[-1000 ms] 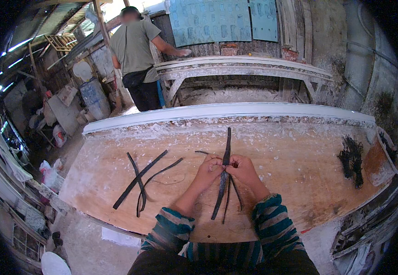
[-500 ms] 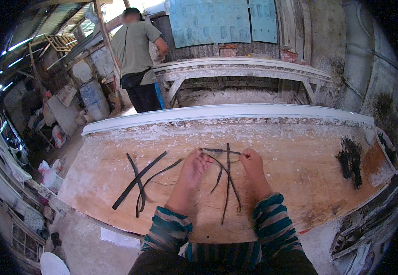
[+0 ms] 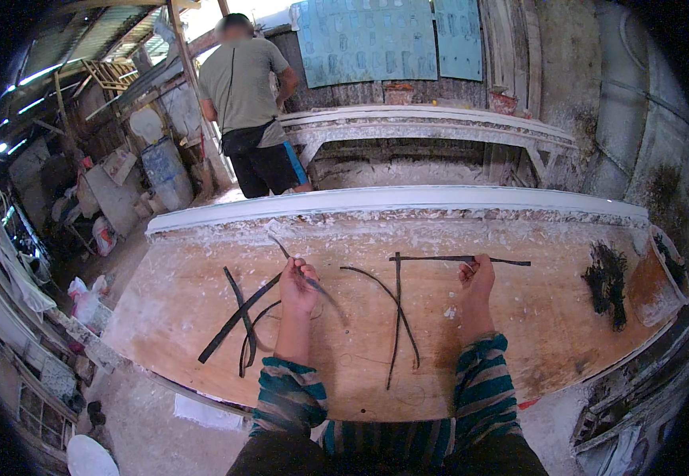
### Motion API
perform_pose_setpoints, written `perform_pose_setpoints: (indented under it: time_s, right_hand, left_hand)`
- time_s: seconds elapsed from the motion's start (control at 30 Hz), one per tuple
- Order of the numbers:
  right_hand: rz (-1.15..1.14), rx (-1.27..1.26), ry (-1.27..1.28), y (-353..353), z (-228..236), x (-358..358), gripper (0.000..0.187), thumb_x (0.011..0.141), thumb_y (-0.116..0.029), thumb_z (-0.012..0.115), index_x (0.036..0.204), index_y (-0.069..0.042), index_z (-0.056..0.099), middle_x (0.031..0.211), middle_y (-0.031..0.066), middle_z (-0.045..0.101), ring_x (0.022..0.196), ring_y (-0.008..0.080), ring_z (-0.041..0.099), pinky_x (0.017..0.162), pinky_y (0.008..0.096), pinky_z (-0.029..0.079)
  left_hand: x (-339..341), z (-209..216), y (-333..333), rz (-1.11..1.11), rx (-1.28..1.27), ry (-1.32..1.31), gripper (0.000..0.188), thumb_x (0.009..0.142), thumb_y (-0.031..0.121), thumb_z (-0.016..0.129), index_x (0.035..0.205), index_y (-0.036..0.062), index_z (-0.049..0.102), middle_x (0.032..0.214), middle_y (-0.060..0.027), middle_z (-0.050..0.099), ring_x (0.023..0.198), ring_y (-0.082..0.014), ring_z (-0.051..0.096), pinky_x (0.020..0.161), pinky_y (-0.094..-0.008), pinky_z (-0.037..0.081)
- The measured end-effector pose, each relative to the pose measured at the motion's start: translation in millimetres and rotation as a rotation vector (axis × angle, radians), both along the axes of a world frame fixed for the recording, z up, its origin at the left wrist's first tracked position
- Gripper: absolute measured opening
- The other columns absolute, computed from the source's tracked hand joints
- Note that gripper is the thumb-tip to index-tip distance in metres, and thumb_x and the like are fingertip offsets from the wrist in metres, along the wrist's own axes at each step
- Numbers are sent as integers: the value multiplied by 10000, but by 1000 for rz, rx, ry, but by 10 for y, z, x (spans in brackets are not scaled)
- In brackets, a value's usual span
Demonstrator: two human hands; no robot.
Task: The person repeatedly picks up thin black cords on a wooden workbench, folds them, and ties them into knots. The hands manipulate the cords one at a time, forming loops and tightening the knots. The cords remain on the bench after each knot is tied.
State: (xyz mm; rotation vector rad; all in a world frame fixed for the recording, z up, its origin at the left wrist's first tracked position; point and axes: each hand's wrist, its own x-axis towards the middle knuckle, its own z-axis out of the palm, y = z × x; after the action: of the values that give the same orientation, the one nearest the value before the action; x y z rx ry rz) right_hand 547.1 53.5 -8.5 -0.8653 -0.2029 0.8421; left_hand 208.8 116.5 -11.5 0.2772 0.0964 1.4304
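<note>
My left hand (image 3: 299,285) is closed on a thin dark strip (image 3: 324,293), blurred by motion, whose ends stick out past the fingers. Farther right, my right hand (image 3: 477,278) pinches a black strip (image 3: 431,258) stretched sideways across the board. That strip's left end meets the top of a long upright black strip (image 3: 397,333). A curved black strip (image 3: 372,277) crosses the upright one. Beside my left hand lie a wide black strip (image 3: 229,334) and several narrower ones, crossing each other on the wooden tabletop (image 3: 352,349).
A tangled bundle of black strips (image 3: 604,285) lies at the right, beside an orange-brown bucket (image 3: 652,289) holding more dark material. A white-crusted ledge (image 3: 408,200) runs along the table's far edge. Beyond it, a person (image 3: 249,87) stands at a long white-stained bench (image 3: 431,119).
My hands have moved apart, left hand leftward with one strip, right hand rightward with another. The person behind has shifted slightly right.
</note>
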Motion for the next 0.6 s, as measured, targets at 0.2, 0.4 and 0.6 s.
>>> perform_pose_setpoints:
  time_s: [0.2,0.4,0.6]
  right_hand:
    - [35,73,116,5,4,53,120,768,-174,493,717,-66,507,703,54,589,524,119,541,438,219,441]
    - [246,211,105,107,-200,84,77,771,-157,520,763,-80,521,737,50,596,548,114,527,458,219,431]
    - [337,266,59,38,-62,-104,52,759,-121,547,790,-99,511,752,36,576,583,115,506,492,218,415]
  left_hand:
    - [28,-1,-18,-121,-39,60,118,878,153,458,848,41,482,783,-66,546,659,-131,529,569,-221,490]
    - [712,95,-459,-273,-47,456,88,856,116,502,885,38,474,827,-89,546,733,-153,558,620,-248,493]
    - [958,-41,-632,189,500,1623,206,811,136,565,948,15,470,899,-121,528,817,-228,534,726,-326,449]
